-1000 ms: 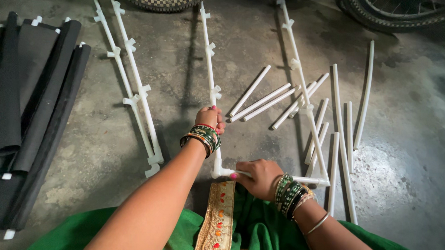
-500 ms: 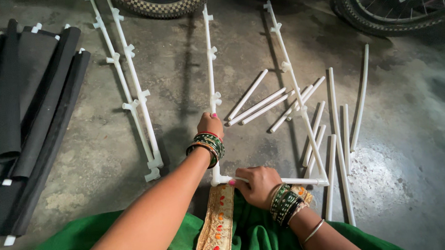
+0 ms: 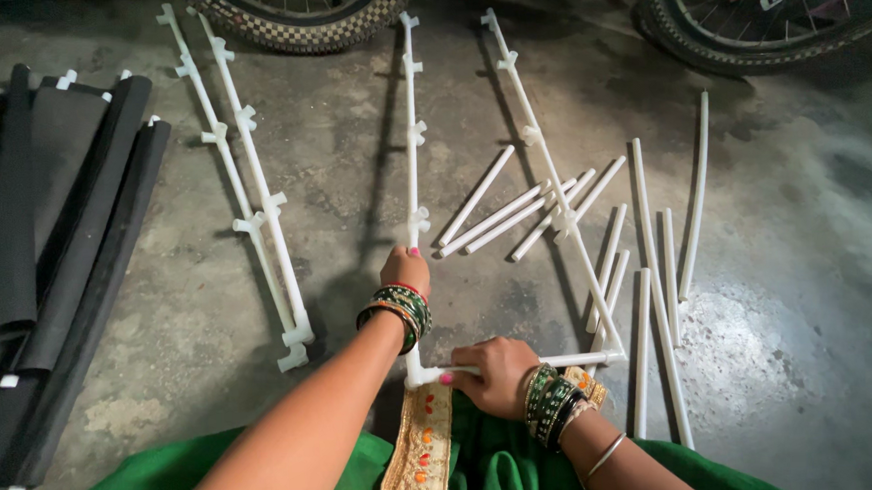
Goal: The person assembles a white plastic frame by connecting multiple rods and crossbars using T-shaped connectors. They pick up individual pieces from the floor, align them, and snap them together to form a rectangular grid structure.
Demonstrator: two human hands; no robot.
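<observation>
- A white pipe frame (image 3: 413, 177) is laid on the floor (image 3: 783, 338).
- Its upright is clasped by the left hand (image 3: 405, 272).
- Its crossbar is clenched by the right hand (image 3: 496, 375).
- Loose pipes (image 3: 513, 212) are scattered nearby.

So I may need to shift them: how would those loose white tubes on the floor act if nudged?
The loose white tubes look round and smooth, so they would probably roll on the concrete floor. Thin and plastic-looking, likely light and fairly stiff.

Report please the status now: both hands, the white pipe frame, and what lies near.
Left hand grips upright pipe of white frame. Right hand closed on bottom crossbar. Loose white pipes on floor beside, black rolls left.
</observation>
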